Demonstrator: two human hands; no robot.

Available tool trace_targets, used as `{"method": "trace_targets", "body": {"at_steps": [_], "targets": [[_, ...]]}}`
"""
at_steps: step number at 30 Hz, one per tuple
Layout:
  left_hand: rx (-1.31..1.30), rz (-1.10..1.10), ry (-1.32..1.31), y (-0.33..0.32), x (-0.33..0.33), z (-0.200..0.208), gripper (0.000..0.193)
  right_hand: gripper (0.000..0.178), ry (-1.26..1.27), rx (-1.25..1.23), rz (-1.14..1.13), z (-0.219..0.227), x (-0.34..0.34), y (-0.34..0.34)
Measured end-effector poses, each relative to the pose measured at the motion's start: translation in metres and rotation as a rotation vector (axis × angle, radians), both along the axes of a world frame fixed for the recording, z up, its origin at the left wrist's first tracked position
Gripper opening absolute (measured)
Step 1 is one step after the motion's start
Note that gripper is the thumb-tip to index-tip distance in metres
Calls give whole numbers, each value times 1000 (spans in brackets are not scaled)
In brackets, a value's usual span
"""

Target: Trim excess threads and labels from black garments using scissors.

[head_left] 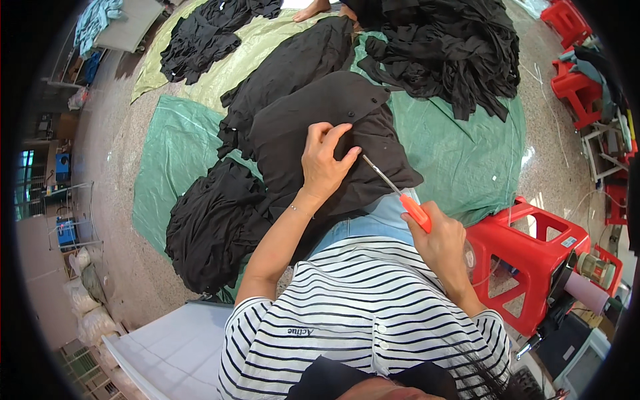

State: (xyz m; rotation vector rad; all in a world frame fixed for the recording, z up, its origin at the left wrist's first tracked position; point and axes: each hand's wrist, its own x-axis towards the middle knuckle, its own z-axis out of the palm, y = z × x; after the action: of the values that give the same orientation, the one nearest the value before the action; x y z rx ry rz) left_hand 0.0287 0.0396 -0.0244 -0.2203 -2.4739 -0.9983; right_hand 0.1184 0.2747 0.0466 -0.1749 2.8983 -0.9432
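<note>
A black garment with small dark buttons lies spread over my lap and beyond my knees. My left hand rests on it near the buttons, thumb and index finger apart. In my right hand is a tool with an orange handle and a thin metal shaft; its exact kind I cannot make out. The shaft points up and left, its tip close to my left thumb.
Heaps of black garments lie to my left and ahead on the right, on a green sheet. A red plastic stool stands by my right side. Another person's bare foot shows at the far edge.
</note>
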Motion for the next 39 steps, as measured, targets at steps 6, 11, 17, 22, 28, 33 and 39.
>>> {"method": "trace_targets", "body": {"at_steps": [6, 11, 17, 22, 28, 33, 39], "targets": [[-270, -249, 143, 28, 17, 1, 31, 28, -6, -26, -95, 1, 3, 24], [-373, -233, 172, 31, 23, -13, 33, 31, -44, -5, -105, -4, 9, 27], [-422, -208, 141, 34, 24, -9, 34, 35, -68, -7, -127, -7, 5, 28], [-425, -205, 143, 35, 22, -9, 32, 36, -26, -12, -142, -12, 1, 27], [-407, -201, 133, 35, 17, -6, 29, 34, -45, -4, -122, -10, -8, 26], [-335, -120, 160, 40, -10, 24, 42, 30, 94, -131, -295, -17, -11, 35], [-393, -8, -231, -2, -97, 14, 48, 28, 150, -126, -373, -20, -18, 31]]}}
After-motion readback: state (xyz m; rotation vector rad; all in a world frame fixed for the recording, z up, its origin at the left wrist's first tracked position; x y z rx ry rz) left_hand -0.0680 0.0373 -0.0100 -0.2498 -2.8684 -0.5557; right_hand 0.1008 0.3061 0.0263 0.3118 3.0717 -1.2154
